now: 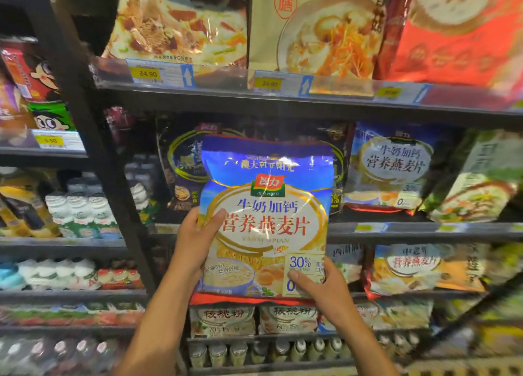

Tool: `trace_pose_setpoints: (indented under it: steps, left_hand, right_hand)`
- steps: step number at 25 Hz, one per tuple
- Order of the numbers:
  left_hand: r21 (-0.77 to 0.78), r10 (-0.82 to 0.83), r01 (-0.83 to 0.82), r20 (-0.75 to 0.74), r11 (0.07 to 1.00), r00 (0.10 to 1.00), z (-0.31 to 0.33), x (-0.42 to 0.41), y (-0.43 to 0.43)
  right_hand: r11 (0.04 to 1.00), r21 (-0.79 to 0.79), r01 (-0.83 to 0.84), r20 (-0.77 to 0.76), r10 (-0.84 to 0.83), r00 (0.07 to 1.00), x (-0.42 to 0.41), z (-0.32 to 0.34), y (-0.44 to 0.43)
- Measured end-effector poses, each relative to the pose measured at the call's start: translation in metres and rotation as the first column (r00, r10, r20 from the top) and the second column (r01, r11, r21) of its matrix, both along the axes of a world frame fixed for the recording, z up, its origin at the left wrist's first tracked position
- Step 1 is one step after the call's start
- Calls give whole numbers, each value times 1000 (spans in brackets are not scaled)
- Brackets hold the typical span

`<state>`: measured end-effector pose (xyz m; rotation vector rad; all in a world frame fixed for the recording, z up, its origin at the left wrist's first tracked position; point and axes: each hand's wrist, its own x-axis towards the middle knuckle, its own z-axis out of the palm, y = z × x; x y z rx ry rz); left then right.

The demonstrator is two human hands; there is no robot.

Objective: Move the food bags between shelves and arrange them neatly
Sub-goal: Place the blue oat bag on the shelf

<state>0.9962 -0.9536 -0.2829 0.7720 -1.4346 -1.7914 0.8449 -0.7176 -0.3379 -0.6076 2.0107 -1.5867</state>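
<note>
A blue oatmeal bag [268, 200] with white and gold print hangs upright in front of the shelves, held by both hands. My left hand [198, 239] grips its left edge, thumb on the front. My right hand [322, 288] grips the bottom right corner, thumb over the label. Behind the bag on the middle shelf [396, 228] stands a dark bag [181, 166]. A matching blue oatmeal bag [393, 169] stands to the right on that shelf.
The top shelf [283, 92] carries large food bags [181, 21] and price tags. A green-edged bag [481, 177] leans at far right. Lower shelves hold more oatmeal bags [418, 268] and walnut powder packs [223, 319]. A dark upright post [93, 138] separates snack and bottle shelves at left.
</note>
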Motion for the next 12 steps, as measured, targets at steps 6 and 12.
trace_pose_setpoints:
  steps: [6, 12]
  left_hand:
    - [-24, -36, 36, -15, 999, 999, -8, -28, 92]
    - [-12, -32, 31, -28, 999, 999, -17, -66, 207]
  right_hand:
    - [995, 27, 92, 42, -93, 995, -11, -21, 94]
    - [976, 19, 217, -20, -216, 976, -24, -16, 211]
